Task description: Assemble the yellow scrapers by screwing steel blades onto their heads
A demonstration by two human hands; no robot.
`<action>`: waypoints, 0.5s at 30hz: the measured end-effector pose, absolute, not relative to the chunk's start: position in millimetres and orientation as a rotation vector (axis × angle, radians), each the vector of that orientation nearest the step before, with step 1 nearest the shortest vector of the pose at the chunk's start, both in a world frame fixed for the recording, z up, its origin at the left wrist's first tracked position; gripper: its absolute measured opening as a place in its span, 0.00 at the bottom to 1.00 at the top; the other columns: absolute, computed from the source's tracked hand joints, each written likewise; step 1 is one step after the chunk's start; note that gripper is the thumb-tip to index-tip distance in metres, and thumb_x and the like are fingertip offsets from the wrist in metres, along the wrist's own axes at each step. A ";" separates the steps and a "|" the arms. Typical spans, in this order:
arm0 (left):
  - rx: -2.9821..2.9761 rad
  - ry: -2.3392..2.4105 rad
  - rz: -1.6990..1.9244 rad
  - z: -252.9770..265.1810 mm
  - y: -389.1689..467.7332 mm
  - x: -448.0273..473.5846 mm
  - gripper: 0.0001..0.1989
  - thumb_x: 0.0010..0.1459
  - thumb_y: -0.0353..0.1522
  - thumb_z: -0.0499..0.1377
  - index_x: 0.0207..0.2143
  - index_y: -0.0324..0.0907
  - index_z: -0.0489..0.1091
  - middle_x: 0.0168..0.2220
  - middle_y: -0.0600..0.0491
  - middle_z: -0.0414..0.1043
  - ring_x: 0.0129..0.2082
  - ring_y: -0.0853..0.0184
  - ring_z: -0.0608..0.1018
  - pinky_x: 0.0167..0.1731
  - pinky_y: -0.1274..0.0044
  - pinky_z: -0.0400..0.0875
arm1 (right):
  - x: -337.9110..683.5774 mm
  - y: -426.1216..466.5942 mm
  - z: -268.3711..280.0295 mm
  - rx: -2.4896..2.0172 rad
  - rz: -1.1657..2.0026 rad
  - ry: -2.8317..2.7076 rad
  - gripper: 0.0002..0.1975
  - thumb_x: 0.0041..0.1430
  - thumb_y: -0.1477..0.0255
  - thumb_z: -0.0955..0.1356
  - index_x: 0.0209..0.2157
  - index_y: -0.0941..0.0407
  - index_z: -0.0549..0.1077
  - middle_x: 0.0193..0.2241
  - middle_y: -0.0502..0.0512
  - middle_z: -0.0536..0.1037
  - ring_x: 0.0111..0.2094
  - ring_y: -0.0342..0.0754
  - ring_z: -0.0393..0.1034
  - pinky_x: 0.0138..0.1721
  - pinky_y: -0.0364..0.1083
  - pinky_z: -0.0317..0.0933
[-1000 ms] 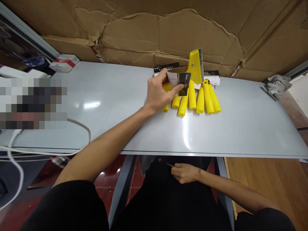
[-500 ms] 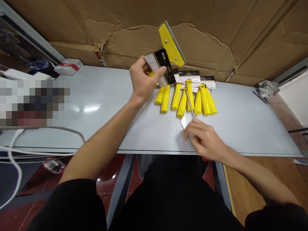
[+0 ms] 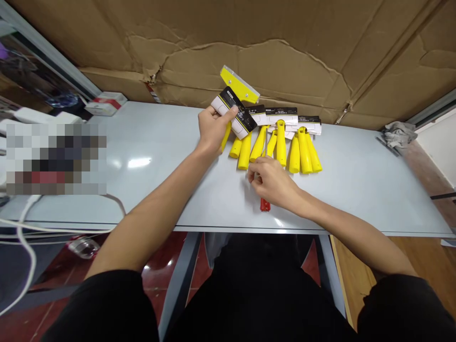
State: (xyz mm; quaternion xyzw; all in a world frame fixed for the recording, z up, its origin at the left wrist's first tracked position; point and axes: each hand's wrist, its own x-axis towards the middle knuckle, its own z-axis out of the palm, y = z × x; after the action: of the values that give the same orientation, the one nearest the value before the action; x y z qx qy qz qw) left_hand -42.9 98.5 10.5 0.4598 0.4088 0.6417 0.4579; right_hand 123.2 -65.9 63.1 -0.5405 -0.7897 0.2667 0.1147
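My left hand (image 3: 213, 128) is closed on a yellow scraper (image 3: 240, 87), its wide blade end pointing up and away. A black and white card (image 3: 235, 113) lies over the scraper under my left thumb. My right hand (image 3: 272, 179), fingers curled, is over a screwdriver (image 3: 265, 205) with a red handle. The handle's end shows below the hand and the thin shaft above it; the grip itself is partly hidden. Just beyond, several yellow handles (image 3: 280, 145) lie side by side, with black and white cards (image 3: 281, 115) at their far ends.
Cardboard (image 3: 249, 57) rises behind the pale table (image 3: 160, 142). A small red and white box (image 3: 106, 103) stands at the back left. White cables (image 3: 26, 237) hang at the left edge. A grey cloth (image 3: 399, 135) lies at the far right corner.
My right hand has moved left and away from me with the screwdriver, whose shaft now points straight away. My left hand has lowered and turned the scraper, so its blade end is lower and farther left.
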 end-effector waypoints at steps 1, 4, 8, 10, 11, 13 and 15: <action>1.124 1.011 1.559 9.0 98.3 -42.5 0.31 0.36 0.54 0.82 0.34 0.48 0.74 0.36 0.52 0.82 0.39 0.61 0.82 0.38 0.69 0.81 | 120.4 -63.6 66.8 -1.599 0.816 -2.287 0.14 0.59 0.83 0.63 0.36 0.65 0.81 0.38 0.58 0.76 0.39 0.38 0.57 0.46 0.41 0.49; 1.122 1.028 1.491 5.9 97.3 -42.5 0.32 0.37 0.54 0.82 0.34 0.47 0.74 0.35 0.52 0.81 0.36 0.61 0.82 0.34 0.69 0.80 | 114.9 -55.4 74.5 -1.640 0.904 -2.212 0.13 0.59 0.82 0.63 0.31 0.65 0.80 0.33 0.56 0.77 0.33 0.35 0.57 0.42 0.41 0.48; 1.112 1.038 1.382 3.8 95.6 -41.3 0.30 0.40 0.52 0.82 0.33 0.46 0.73 0.31 0.53 0.79 0.31 0.63 0.81 0.29 0.70 0.78 | 118.7 -49.9 77.1 -1.708 0.948 -2.185 0.11 0.59 0.81 0.64 0.31 0.65 0.79 0.29 0.54 0.76 0.30 0.35 0.56 0.39 0.41 0.47; 1.071 1.018 1.352 3.2 94.4 -39.0 0.29 0.39 0.50 0.83 0.32 0.46 0.73 0.31 0.52 0.80 0.31 0.62 0.81 0.29 0.71 0.79 | 122.7 -50.9 77.2 -1.725 0.942 -2.232 0.12 0.60 0.81 0.64 0.33 0.65 0.80 0.29 0.55 0.76 0.31 0.35 0.56 0.39 0.40 0.48; 1.053 1.009 1.348 3.1 93.8 -37.9 0.28 0.38 0.49 0.83 0.32 0.46 0.73 0.32 0.51 0.81 0.32 0.61 0.82 0.29 0.71 0.80 | 124.0 -52.0 77.0 -1.735 0.927 -2.272 0.12 0.61 0.82 0.64 0.34 0.64 0.80 0.30 0.55 0.76 0.32 0.35 0.57 0.39 0.40 0.48; 1.034 1.004 1.333 2.7 92.8 -36.4 0.27 0.39 0.48 0.83 0.32 0.45 0.75 0.33 0.50 0.83 0.33 0.60 0.83 0.30 0.70 0.81 | 123.9 -54.7 75.5 -1.761 0.880 -2.348 0.14 0.61 0.83 0.63 0.37 0.64 0.82 0.36 0.58 0.77 0.35 0.37 0.58 0.41 0.41 0.50; 1.044 1.012 1.300 1.9 92.3 -36.2 0.26 0.42 0.47 0.82 0.33 0.45 0.76 0.32 0.49 0.83 0.32 0.59 0.84 0.31 0.69 0.82 | 119.5 -58.6 72.3 -1.798 0.817 -2.385 0.17 0.61 0.85 0.62 0.40 0.63 0.82 0.44 0.63 0.77 0.42 0.40 0.62 0.43 0.42 0.52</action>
State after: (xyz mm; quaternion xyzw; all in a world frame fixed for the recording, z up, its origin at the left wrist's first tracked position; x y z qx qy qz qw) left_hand -36.2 92.3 1.9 0.4432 0.4294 0.5516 0.5612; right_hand 119.5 -58.6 72.3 -0.5805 -0.7700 0.2638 0.0226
